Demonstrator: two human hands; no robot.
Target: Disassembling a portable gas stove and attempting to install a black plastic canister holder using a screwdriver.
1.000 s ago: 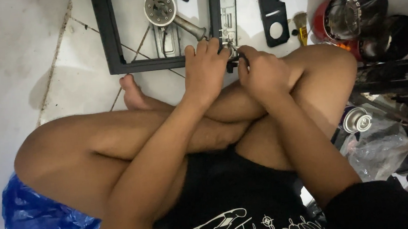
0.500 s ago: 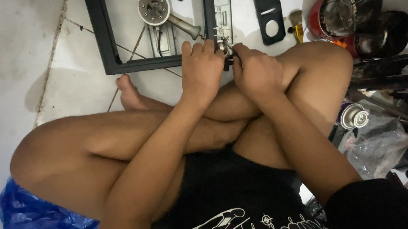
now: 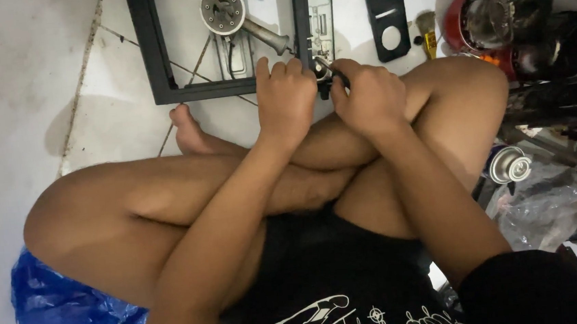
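Observation:
I sit cross-legged on a white tiled floor. A dark metal stove frame (image 3: 157,62) lies ahead of my knees, with a round burner head (image 3: 222,8) and its pipe inside it. My left hand (image 3: 287,100) rests with curled fingers on the frame's near right corner. My right hand (image 3: 369,97) is closed around a small dark tool (image 3: 326,73) whose tip meets that corner between both hands. What the tool touches is hidden by my fingers.
A black plate with a round hole (image 3: 387,20) lies right of the frame. Red and black pots (image 3: 517,17) sit at the far right. A spray can top (image 3: 508,164), clear plastic bags (image 3: 546,207) and a blue plastic bag (image 3: 67,316) are near me.
Both hands stay at the frame's corner. The view has shifted slightly, so the frame sits higher and further left in view.

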